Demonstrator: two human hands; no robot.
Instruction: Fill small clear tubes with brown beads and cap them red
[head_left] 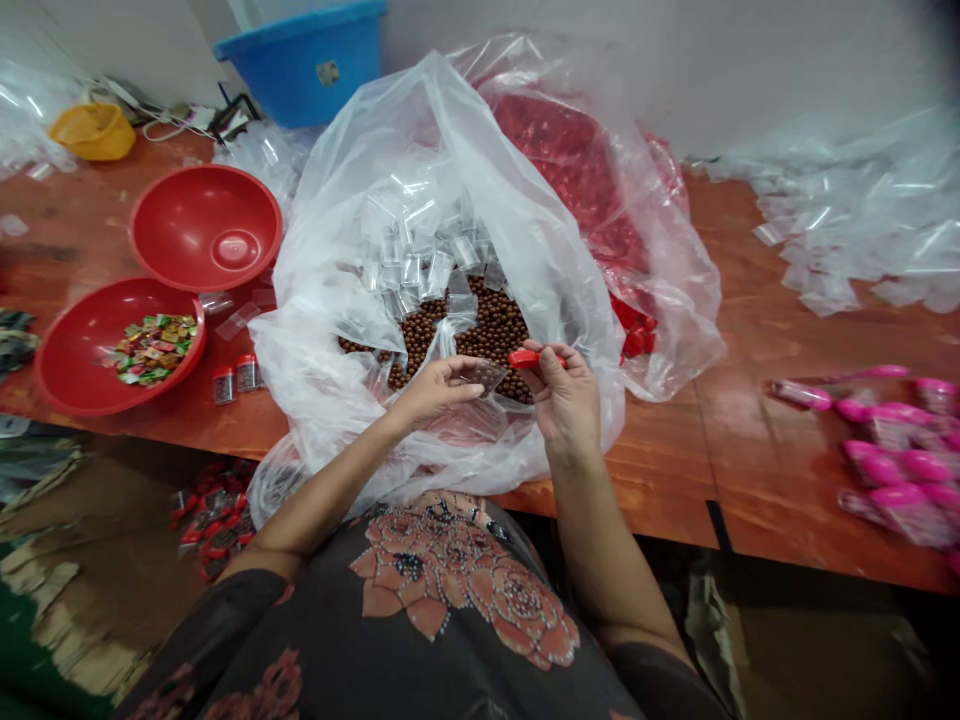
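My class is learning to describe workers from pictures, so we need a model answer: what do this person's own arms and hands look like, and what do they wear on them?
The left hand and right hand are ungloved. Dark sleeves end near the elbows, leaving both forearms bare, with no watch visible. Whether there are rings is unclear.

2 hands [451, 390] [566, 395] raised close together, fingers bent.
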